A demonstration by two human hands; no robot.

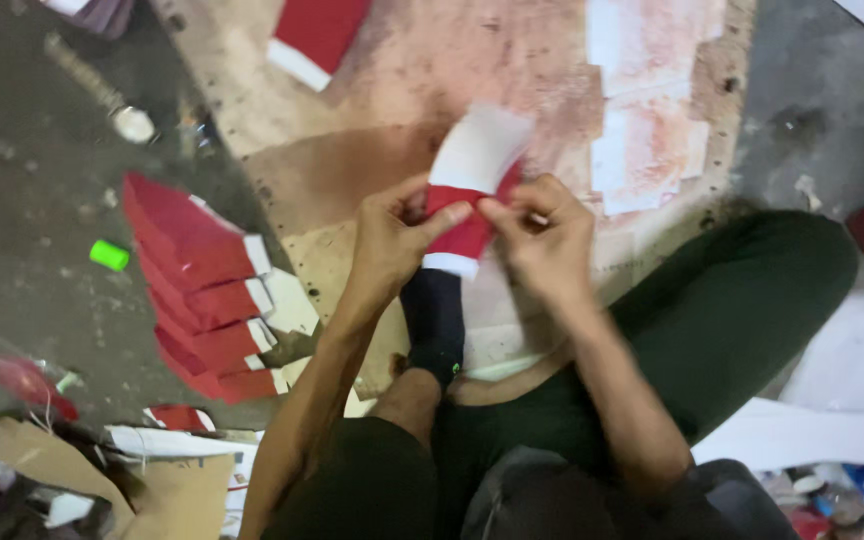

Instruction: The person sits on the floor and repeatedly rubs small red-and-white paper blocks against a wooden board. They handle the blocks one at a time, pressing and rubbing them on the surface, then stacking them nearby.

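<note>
Pinching the red-and-white felt piece [469, 205] between both thumbs, left hand [389, 240] and right hand [542, 232] closed tight on it above the stained board [372, 90]. If either grip slips, I reckon the white flap springs loose and the fold goes crooked.

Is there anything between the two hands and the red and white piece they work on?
Nothing visible is. The left hand and the right hand both already pinch the red and white piece directly with their fingertips, above the board on the floor.
</note>
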